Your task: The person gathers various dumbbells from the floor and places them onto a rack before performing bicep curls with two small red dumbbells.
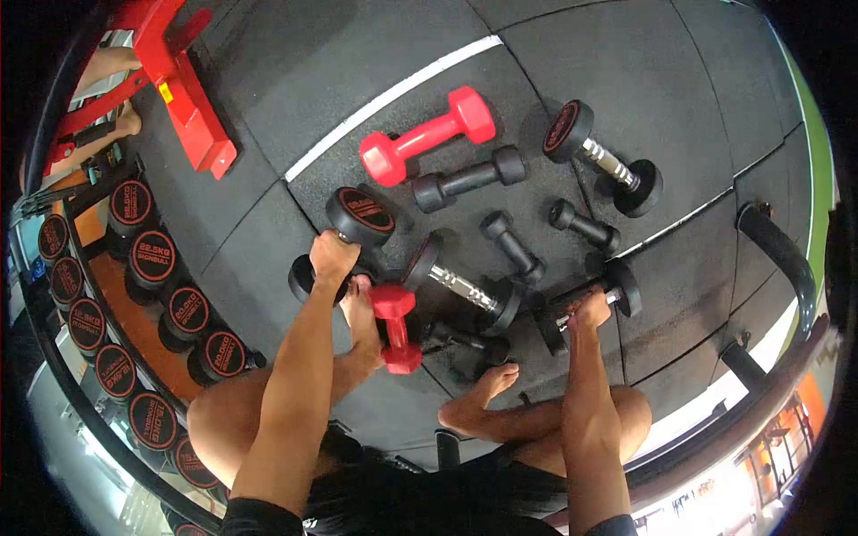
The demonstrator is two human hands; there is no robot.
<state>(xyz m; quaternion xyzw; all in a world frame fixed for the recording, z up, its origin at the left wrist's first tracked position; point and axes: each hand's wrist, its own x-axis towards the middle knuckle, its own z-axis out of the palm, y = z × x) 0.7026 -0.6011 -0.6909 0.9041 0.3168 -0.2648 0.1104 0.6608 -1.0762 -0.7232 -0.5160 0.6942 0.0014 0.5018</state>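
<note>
My left hand [335,256] is wrapped round the handle of a black round-headed dumbbell [359,215], beside my bare left foot. Over to the right, my right hand [590,311] closes on the chrome handle of another black dumbbell [623,286]. Between my arms lie a small red dumbbell [396,330], a black one with a chrome grip [460,287] and a small black dumbbell [469,341]. Farther out rest a larger red dumbbell [427,137], a black hex dumbbell [469,179], two small black dumbbells [512,247] [584,225] and a chrome-handled dumbbell [611,164].
A rack [134,335] of labelled round dumbbells runs along the left. Red machine frame [190,112] stands at the upper left, with another person's bare limbs [112,125] behind it. Black curved tubing [778,255] is at the right. Dark rubber tiles [617,54] cover the floor.
</note>
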